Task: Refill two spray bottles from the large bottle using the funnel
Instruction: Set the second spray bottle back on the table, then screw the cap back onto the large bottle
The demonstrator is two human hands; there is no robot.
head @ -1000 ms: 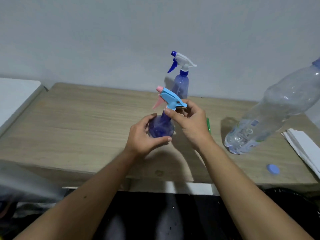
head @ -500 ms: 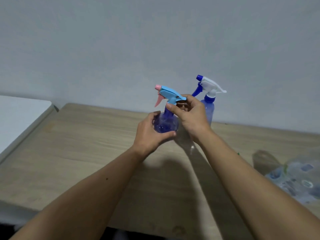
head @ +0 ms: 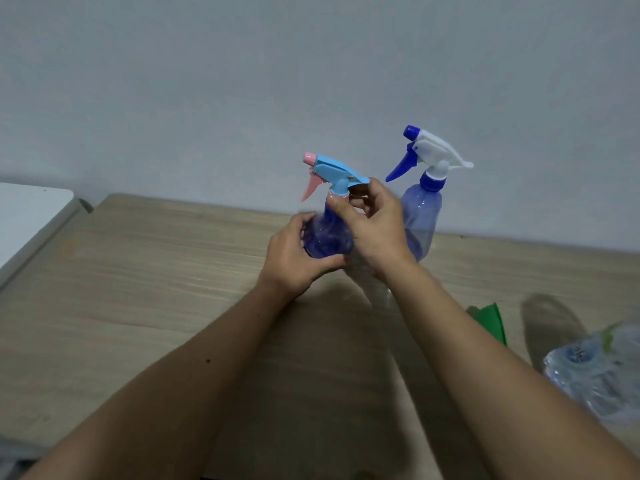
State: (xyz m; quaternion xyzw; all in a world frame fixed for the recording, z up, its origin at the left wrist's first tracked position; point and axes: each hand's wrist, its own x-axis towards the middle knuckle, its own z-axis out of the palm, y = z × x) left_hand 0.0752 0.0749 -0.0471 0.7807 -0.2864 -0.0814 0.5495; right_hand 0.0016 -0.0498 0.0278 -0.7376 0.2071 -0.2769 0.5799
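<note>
Small spray bottle point(head: 327, 237), round blue see-through body, sits centre of the counter point(head: 138, 289), light blue head with pink trigger on top. Can't tell whether there's liquid in it. Left hand point(head: 294, 258) wraps the body from the left, fingers curled round it. Right hand point(head: 374, 230) is at the neck, thumb and fingers pinching the collar right under the spray head.

Second spray bottle point(head: 424, 216), taller, pale blue, white head with dark blue trigger, stands upright just behind the right hand, near the wall point(head: 242, 81). Its fill level isn't readable either.

Green funnel point(head: 490, 322) lies on the counter right of the right forearm, partly hidden by it. Large clear bottle point(head: 595, 372) is at the right edge, only its lower part in frame, blurred, contents not readable. White surface point(head: 31, 213) adjoins the counter at far left.
</note>
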